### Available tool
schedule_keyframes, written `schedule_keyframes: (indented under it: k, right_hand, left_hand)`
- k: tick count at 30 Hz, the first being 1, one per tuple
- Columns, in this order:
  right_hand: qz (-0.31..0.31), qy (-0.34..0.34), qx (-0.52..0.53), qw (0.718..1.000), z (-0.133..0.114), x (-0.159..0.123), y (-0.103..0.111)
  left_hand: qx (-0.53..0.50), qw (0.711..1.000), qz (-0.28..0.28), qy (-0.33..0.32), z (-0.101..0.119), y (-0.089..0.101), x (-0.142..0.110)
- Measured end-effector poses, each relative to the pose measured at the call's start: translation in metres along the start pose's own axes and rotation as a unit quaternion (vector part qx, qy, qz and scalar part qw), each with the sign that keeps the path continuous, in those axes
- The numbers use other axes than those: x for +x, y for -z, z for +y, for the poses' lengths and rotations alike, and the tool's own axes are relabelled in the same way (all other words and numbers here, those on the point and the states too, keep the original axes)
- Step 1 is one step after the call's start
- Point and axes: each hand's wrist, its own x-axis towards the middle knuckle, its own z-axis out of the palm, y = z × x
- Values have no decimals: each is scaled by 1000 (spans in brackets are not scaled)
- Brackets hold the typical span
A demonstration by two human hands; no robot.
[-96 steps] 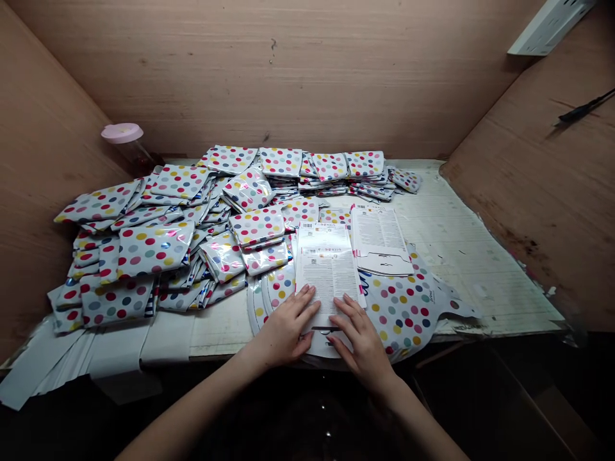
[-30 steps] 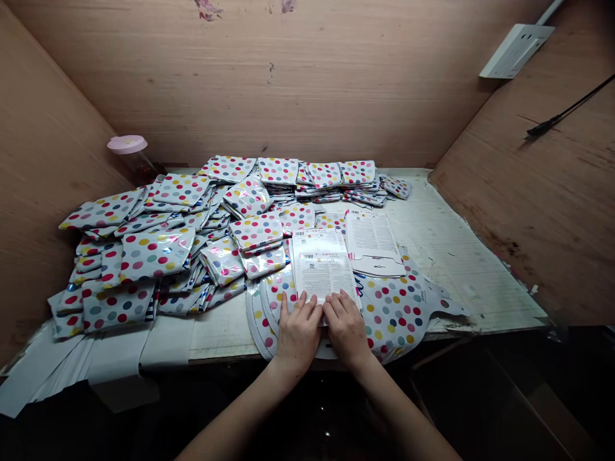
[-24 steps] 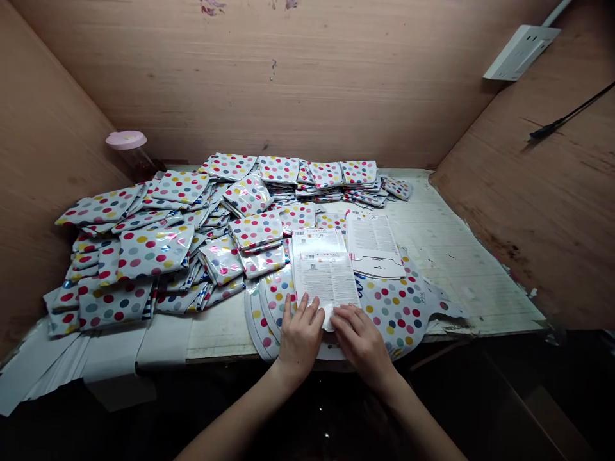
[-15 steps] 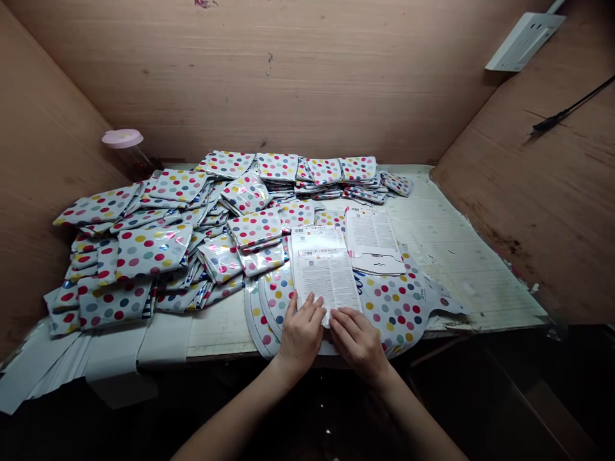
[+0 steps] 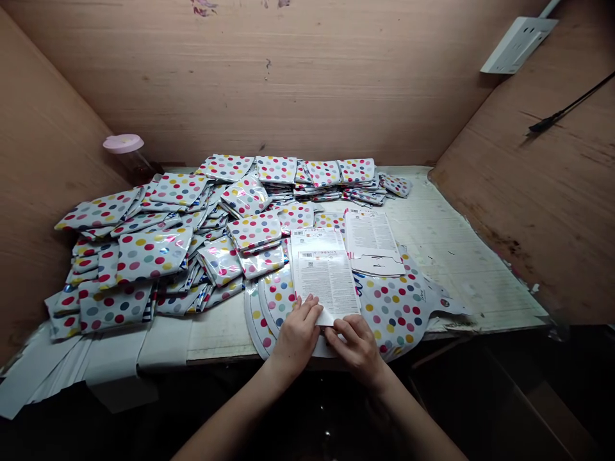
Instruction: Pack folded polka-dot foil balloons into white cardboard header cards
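A printed leaflet lies on top of another sheet, a white one with small text, in front of me. My left hand is closed at the leaflet's lower left corner, fingers together on the paper. At the lower right edge, my right hand has its fingers curled in a pinch on the paper; the thumb is mostly hidden. Under the papers spreads a flat polka-dot plastic piece with rounded edges. To the right of the leaflet lie more printed sheets, one showing a line drawing.
Many folded polka-dot packets are heaped on the left and along the back of the table. A jar with a pink lid stands at the back left. White strips hang over the front edge. Wooden panels enclose three sides.
My right hand has shifted slightly down, its fingers curling more at the leaflet's lower edge. The left hand has stayed nearly in place, and the view has tilted a little.
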Motion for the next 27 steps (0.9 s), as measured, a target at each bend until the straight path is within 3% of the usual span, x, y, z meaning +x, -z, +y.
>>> schedule_keyframes:
  k: [7, 13, 16, 21, 24, 27]
  right_hand:
    - [-32, 27, -93, 995, 0, 0, -3]
    - [-80, -124, -180, 973, -25, -1, -14]
    - [-91, -159, -160, 970, -34, -4, -16]
    - [-88, -86, -50, 991, -25, -25, -3]
    - [-107, -33, 19, 994, -9, -42, 10]
    - [-126, -22, 59, 990, 3, -50, 18]
  left_hand:
    - [-11, 999, -35, -13, 1, 7, 4]
    - [-8, 998, -50, -34, -1, 13, 5]
    - [8, 997, -57, -49, 0, 12, 3]
    - [30, 994, -70, -78, -3, 11, -5]
    - [31, 987, -115, -110, -11, 16, -13]
    - [25, 975, -156, -156, -23, 20, -21]
